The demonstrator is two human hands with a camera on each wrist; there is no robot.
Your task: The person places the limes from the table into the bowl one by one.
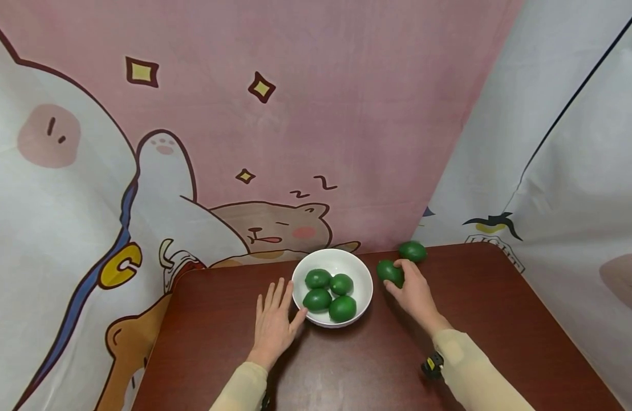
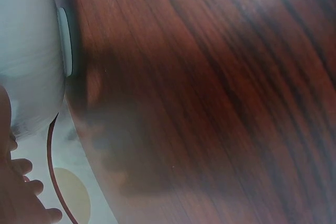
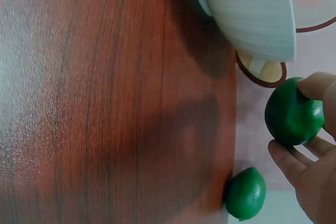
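Observation:
A white bowl stands on the table with several green limes inside. My left hand is at the bowl's left side, fingers straight and spread, thumb right at the rim. In the left wrist view, the fingers show beside the bowl wall. To the bowl's right, my right hand pinches a lime between thumb and fingers. The right wrist view shows this lime raised off the table. Behind it another lime lies at the table's back edge.
The dark red-brown wooden table has its back edge against a hanging cloth printed with cartoon animals. A paler cloth hangs along the right side.

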